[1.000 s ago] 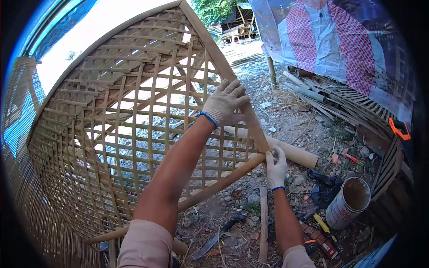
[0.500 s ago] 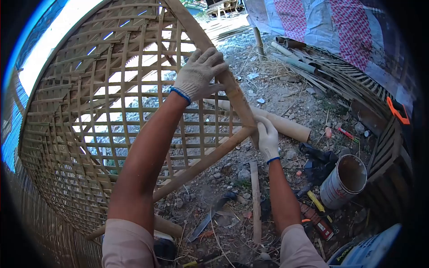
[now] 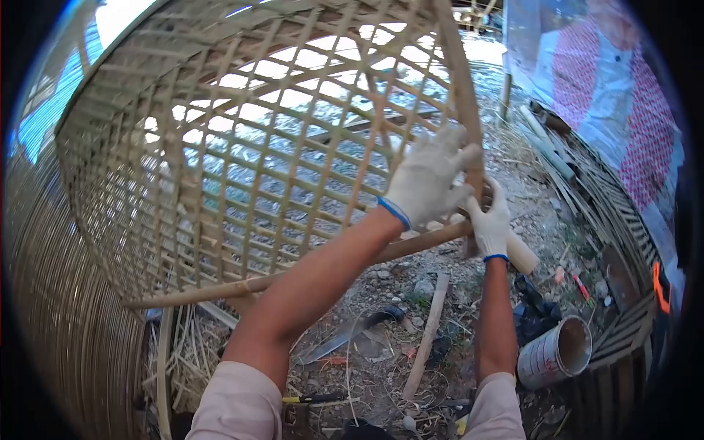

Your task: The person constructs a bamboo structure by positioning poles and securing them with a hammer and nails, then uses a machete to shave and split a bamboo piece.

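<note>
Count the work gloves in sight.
2: the left glove is at the upright edge of the lattice, and the right glove is at its lower corner. No others show.

I see off-white gloves [image 3: 431, 176] edged in blue at the cuffs, and pale pink sleeves [image 3: 238, 400]. The lattice [image 3: 293, 161] shows me a brown-tan crisscross. The hanging sheet [image 3: 612, 95] carries red-and-white patterned bands beside pale blue; the saw handle [image 3: 661, 287] reads orange and black.
</note>
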The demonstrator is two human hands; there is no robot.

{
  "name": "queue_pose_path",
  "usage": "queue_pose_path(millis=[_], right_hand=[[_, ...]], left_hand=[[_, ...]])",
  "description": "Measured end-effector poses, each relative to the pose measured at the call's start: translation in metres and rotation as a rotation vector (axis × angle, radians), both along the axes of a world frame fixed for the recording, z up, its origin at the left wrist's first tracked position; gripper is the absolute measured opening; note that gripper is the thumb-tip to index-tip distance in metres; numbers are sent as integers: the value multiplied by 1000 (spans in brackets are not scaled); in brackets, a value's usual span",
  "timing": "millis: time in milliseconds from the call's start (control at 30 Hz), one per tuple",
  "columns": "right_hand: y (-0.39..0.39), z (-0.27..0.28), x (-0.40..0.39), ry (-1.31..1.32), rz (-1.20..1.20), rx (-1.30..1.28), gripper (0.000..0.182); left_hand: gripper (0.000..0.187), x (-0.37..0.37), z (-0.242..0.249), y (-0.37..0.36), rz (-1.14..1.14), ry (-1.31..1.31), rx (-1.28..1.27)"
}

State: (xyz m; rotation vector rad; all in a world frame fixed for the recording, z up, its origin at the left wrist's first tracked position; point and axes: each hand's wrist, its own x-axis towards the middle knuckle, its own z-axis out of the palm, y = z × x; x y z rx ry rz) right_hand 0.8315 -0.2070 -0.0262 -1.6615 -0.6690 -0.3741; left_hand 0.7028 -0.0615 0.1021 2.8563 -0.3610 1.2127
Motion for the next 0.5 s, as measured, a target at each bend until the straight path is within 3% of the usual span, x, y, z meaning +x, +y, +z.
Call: queue_pose_path(millis=[67, 167, 200, 267, 333, 400, 433, 500], right_hand=[[3, -2, 2, 165, 62, 21, 66], [1, -18, 27, 166, 110, -3, 66], [2, -34, 48, 113, 136, 61, 60], [-7, -34, 57, 137, 139, 174, 46], [-28, -46, 95, 98, 126, 74, 33], [-44, -44, 89, 149, 63, 59, 24], [-54, -39, 77, 119, -46, -60, 33], [-64, -68, 77, -1, -213, -8, 47]], left_hand=[[57, -69, -14, -7, -119, 111, -111], [66, -179, -60, 0, -103, 195, -257], [66, -218, -71, 5, -99, 227, -360], [58, -289, -105, 13, 138, 292, -553], [57, -346, -143, 34, 280, 341, -695], [55, -398, -146, 45, 357, 357, -810], [54, -415, -145, 48, 388, 363, -871], [53, -436, -124, 44, 461, 287, -1001]])
